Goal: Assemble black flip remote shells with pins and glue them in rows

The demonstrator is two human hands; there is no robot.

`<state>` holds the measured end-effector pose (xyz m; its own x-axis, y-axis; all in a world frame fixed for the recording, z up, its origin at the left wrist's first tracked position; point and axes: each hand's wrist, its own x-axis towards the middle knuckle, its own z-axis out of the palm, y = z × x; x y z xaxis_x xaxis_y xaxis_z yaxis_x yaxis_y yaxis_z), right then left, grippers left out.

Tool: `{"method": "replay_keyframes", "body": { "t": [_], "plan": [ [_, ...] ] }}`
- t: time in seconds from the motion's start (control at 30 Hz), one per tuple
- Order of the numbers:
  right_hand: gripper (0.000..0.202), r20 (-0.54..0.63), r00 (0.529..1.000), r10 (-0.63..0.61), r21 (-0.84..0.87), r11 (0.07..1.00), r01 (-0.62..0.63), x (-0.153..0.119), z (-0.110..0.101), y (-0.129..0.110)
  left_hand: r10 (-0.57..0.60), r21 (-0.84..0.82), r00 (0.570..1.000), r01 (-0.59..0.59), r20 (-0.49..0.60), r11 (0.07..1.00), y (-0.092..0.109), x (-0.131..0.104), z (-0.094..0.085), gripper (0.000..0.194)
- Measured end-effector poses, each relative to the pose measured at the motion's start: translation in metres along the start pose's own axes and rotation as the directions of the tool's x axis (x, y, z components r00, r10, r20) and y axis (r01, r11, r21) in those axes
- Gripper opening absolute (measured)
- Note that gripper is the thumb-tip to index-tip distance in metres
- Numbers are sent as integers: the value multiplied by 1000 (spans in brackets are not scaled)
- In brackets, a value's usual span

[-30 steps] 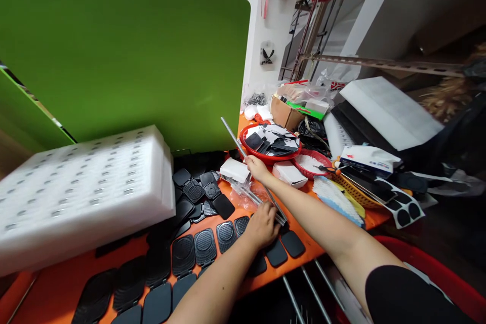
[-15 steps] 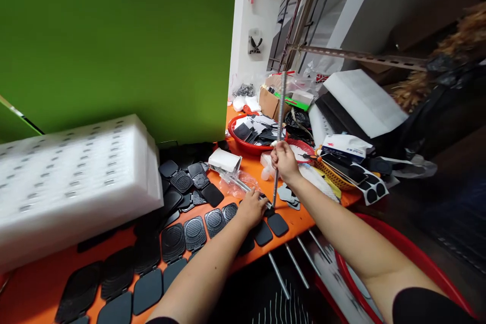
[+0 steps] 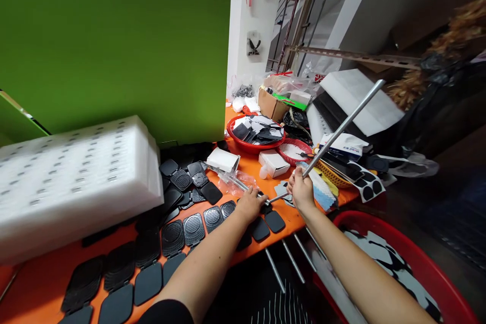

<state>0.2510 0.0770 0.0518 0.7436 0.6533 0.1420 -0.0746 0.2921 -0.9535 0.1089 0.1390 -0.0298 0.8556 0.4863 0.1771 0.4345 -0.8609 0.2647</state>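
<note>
My right hand (image 3: pixel 301 188) is wrapped round a long metal rod (image 3: pixel 337 134), which slants up to the right. The rod's lower end comes down beside the fingers of my left hand (image 3: pixel 251 205). That left hand presses on a metal piece (image 3: pixel 237 182) lying on the orange table (image 3: pixel 248 164); its fingertips are partly over a small dark part. Black hinged pads (image 3: pixel 193 229) lie in a row left of my left hand. Two smooth dark pads (image 3: pixel 275 221) are near the table edge. Grey flat pieces (image 3: pixel 283 192) lie behind the rod's lower end.
A red basin (image 3: pixel 254 148) of black and white pieces stands behind, with a white box (image 3: pixel 275 163) before it. White foam blocks (image 3: pixel 76 177) fill the left. Metal rods (image 3: pixel 294 261) stick out below the table edge. A red tub (image 3: pixel 413 248) stands lower right.
The rod in my right hand has tilted from nearly upright to a slant toward the right. My right hand has moved right and down. My left hand stays almost in place.
</note>
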Motion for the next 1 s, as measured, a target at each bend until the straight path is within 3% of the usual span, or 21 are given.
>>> {"method": "replay_keyframes", "body": {
  "t": [0.1, 0.63, 1.0],
  "plan": [
    [53, -39, 999, 27, 10, 1000, -27, -5, -8, -5, -1, 7, 1000, 0, 16, 1000, -2, 1, 0, 33],
    [46, -110, 984, -137, 99, 984, 148, -22, -7, -26, -49, -31, 998, 50, 48, 998, -5, 3, 9, 50],
    [39, -85, 980, -182, 213, 957, 197, -30, -2, -33, -130, -24, 991, 129, -41, 991, -12, -5, 1, 60]
  ]
}}
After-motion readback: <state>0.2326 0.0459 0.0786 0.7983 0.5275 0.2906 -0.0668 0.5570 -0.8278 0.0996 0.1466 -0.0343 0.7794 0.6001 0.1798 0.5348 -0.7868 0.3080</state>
